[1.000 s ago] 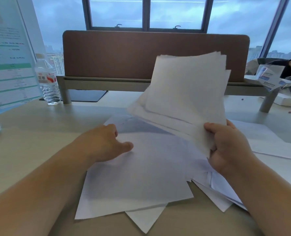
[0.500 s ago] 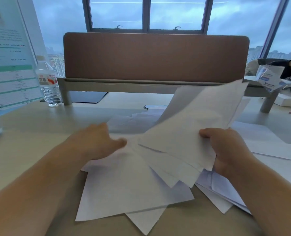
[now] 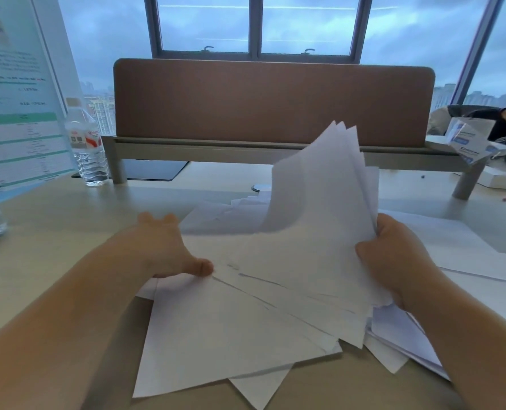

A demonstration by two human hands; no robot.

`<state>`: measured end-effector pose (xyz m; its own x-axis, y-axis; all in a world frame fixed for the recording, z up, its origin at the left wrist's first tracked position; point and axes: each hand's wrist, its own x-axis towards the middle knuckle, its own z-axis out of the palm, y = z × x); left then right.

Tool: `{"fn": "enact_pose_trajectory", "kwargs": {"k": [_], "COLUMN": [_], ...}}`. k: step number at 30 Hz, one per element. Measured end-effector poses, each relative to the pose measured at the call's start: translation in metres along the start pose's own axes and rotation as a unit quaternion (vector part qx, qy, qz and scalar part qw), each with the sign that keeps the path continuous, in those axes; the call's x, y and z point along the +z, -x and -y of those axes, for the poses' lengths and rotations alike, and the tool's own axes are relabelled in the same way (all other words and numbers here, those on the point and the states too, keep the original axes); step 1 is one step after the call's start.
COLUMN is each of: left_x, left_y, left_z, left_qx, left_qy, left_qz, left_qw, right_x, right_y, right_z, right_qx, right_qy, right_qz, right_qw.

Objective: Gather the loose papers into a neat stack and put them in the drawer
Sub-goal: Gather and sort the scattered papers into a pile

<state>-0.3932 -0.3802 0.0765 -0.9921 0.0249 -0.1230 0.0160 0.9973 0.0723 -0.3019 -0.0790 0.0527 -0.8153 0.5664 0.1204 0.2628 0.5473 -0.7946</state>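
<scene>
White loose papers (image 3: 216, 335) lie spread in a messy pile on the beige desk (image 3: 44, 238) in front of me. My right hand (image 3: 393, 261) grips a fanned bundle of sheets (image 3: 314, 232) by its right edge, tilted up off the pile. My left hand (image 3: 169, 247) pinches the left edge of the sheets, thumb on top and fingers hidden underneath. More sheets (image 3: 467, 250) lie flat to the right. No drawer is in view.
A brown divider panel (image 3: 272, 102) on a grey shelf crosses the back of the desk. A water bottle (image 3: 87, 143) and a printed sign (image 3: 18, 108) stand at the left. A small box (image 3: 467, 140) and another person sit at the far right.
The bundle in my right hand dropped toward the pile and now tilts up again, more fanned. My left hand has taken hold of the sheets' left edge.
</scene>
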Motion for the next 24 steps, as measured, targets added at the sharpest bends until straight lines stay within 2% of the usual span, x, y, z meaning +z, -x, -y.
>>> {"fn": "enact_pose_trajectory", "kwargs": {"k": [4,9,12,14,16,19,24], "left_x": [-0.001,0.002,0.000,-0.004,-0.007,-0.008,-0.002], "left_y": [0.002,0.000,-0.004,-0.008,-0.011,-0.014,-0.019], "left_z": [-0.001,-0.007,-0.005,-0.001,-0.001,-0.006,-0.006], "left_qx": [-0.008,-0.006,-0.020,-0.038,-0.047,-0.063,-0.081], "left_qy": [0.022,0.126,0.162,0.244,0.384,0.552,0.701], "left_qz": [-0.015,-0.014,-0.051,-0.046,-0.015,0.025,0.057], "left_qw": [1.000,0.992,0.985,0.968,0.922,0.831,0.706], "right_x": [0.003,0.013,0.014,0.013,0.013,0.018,0.024], "right_y": [0.000,0.007,0.008,0.007,0.007,0.009,0.014], "right_z": [-0.001,0.003,0.003,0.004,0.005,0.003,0.004], "right_qx": [0.017,-0.014,-0.026,-0.025,-0.024,-0.033,-0.052], "right_qy": [-0.008,0.020,0.010,-0.008,-0.030,-0.033,0.002], "right_qz": [0.001,0.034,0.023,0.024,0.039,0.060,0.071], "right_qw": [1.000,0.999,0.999,0.999,0.998,0.997,0.996]}}
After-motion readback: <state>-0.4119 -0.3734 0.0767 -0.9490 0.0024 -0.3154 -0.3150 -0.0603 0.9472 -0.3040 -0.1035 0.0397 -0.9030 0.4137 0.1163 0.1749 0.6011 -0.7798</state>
